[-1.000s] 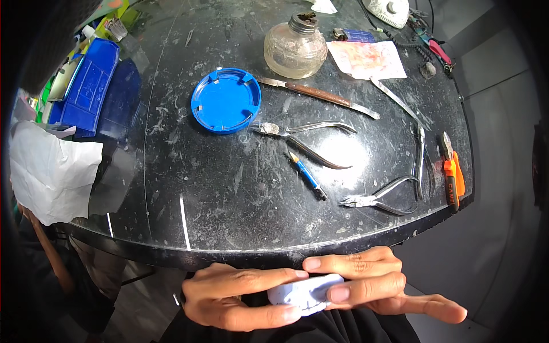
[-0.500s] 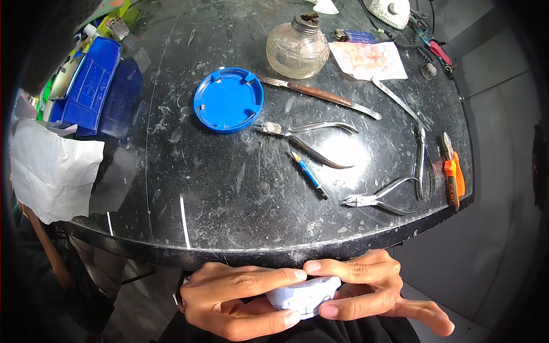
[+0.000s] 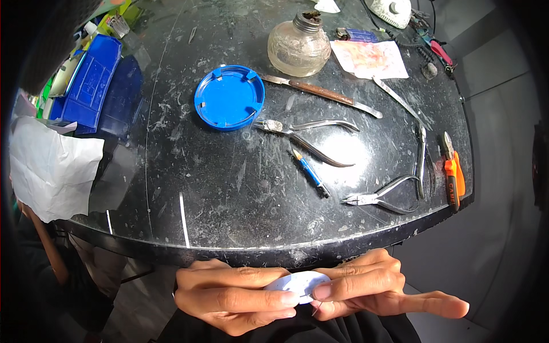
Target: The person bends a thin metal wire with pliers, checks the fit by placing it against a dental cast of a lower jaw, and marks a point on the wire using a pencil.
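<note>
A small pale plaster model (image 3: 299, 284), rounded along its top edge, is held in front of the table edge above my lap. On its left side my left hand (image 3: 231, 294) grips it, fingers along the top and front. From the right my right hand (image 3: 360, 286) pinches it with the fingertips, one finger sticking out to the right. Beneath the right fingertips shows a thin dark line like a wire (image 3: 317, 309); I cannot tell how it is held. Fingers hide much of the model.
On the dark table lie metal pliers (image 3: 380, 198), larger pliers (image 3: 309, 134), orange-handled cutters (image 3: 453, 174), a blue pencil stub (image 3: 310, 173), a wooden-handled knife (image 3: 320, 91) and a round blue lid (image 3: 229, 98). A glass burner jar (image 3: 298, 48) stands behind; white paper (image 3: 54, 168) hangs at left.
The model has tilted, showing more of its upper face and less of its marked front. My right fingers have shifted left over it, and the thin line now shows below them.
</note>
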`<action>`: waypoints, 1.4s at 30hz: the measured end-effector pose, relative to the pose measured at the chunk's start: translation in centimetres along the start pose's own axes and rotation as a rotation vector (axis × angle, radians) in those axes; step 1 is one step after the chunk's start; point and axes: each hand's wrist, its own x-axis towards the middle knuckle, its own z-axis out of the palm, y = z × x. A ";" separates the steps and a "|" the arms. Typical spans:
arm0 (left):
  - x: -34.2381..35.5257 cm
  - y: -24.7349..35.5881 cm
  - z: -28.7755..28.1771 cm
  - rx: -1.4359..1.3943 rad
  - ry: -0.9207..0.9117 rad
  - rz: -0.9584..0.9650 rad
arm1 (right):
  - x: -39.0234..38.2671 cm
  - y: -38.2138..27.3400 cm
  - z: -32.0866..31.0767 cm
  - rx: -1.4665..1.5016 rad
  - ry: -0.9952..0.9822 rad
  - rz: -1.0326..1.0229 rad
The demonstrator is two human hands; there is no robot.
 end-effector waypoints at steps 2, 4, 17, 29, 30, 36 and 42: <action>0.1 0.0 0.0 -0.036 0.011 -0.007 | -0.4 0.3 0.5 -0.056 0.131 -0.150; 0.1 0.1 -0.1 -0.039 -0.008 -0.016 | -0.3 0.4 0.8 -0.068 0.168 -0.179; -0.1 0.1 -0.2 -0.126 -0.009 -0.127 | 1.5 -1.2 -0.1 -0.078 0.004 0.094; 0.0 0.1 0.0 -0.133 -0.045 -0.146 | 1.3 -1.4 -0.1 -0.098 0.059 0.237; 0.0 0.1 0.0 -0.128 -0.034 -0.136 | 1.2 -1.2 0.0 -0.094 0.058 0.236; 0.0 -0.1 -0.2 -0.088 -0.036 -0.075 | 1.0 -1.0 0.3 -0.090 0.127 0.185; 0.1 -0.3 -0.2 -0.106 -0.040 -0.075 | 1.4 -1.0 -0.1 0.029 0.085 0.207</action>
